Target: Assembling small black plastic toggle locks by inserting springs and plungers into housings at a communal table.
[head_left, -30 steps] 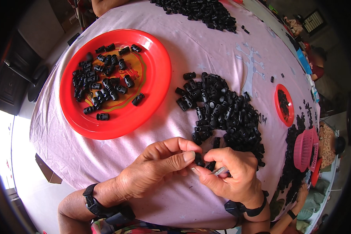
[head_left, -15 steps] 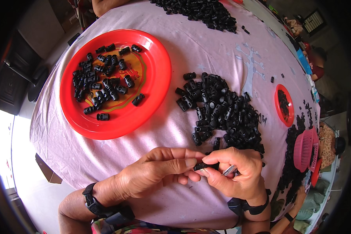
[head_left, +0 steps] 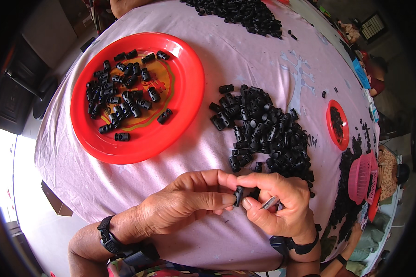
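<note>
While a moment ago the small black part (head_left: 238, 195) lay lower between the hands, left hand (head_left: 189, 205) and right hand (head_left: 282, 203) now pinch it together at their fingertips, near the black pile (head_left: 268, 129) on the table (head_left: 245, 60).

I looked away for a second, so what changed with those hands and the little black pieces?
Little. The left hand and right hand shifted slightly, and the small black piece now sits pinched between both hands' fingertips. The right hand keeps a thin metal tool tucked in its fingers. The red plate, the loose black pile and the tablecloth stayed as they were.
</note>
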Tool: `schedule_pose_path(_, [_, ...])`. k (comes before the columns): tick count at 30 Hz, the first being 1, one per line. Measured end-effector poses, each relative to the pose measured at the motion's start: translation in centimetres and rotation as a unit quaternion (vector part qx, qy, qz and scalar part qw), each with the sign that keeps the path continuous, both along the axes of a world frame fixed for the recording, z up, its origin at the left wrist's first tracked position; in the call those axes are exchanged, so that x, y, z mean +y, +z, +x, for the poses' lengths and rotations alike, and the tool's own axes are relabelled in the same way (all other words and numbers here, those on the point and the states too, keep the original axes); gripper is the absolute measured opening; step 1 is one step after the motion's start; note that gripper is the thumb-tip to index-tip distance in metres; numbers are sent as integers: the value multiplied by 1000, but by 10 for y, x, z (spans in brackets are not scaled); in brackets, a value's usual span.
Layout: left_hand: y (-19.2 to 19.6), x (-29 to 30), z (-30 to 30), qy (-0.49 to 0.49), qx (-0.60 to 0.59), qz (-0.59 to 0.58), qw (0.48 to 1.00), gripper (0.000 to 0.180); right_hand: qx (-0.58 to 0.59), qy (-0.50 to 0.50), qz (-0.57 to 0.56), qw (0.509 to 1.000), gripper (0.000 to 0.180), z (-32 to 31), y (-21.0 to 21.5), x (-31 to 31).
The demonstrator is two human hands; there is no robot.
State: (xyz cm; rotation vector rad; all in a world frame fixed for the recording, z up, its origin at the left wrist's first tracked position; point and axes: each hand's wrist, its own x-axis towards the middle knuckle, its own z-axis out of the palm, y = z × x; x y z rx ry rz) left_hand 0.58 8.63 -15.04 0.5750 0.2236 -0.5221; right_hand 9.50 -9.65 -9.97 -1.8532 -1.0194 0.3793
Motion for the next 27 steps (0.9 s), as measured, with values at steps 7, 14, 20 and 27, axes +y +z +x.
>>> schedule_pose_path(7, [3, -2, 0, 15, 25, 0, 1000, 33, -51, 13, 7, 999, 28, 0, -4, 0])
schedule_pose_path(14, [-1, -1, -1, 2, 11, -38, 999, 29, -45, -21, 20, 999, 28, -6, -4, 1])
schedule_pose_path(20, [-2, -2, -2, 12, 22, -53, 998, 28, -64, -19, -9, 998, 27, -3, -4, -2])
schedule_pose_path(27, [0, -2, -1, 10, 38, -30, 999, 24, -106, -3, -37, 994, 31, -2, -7, 2])
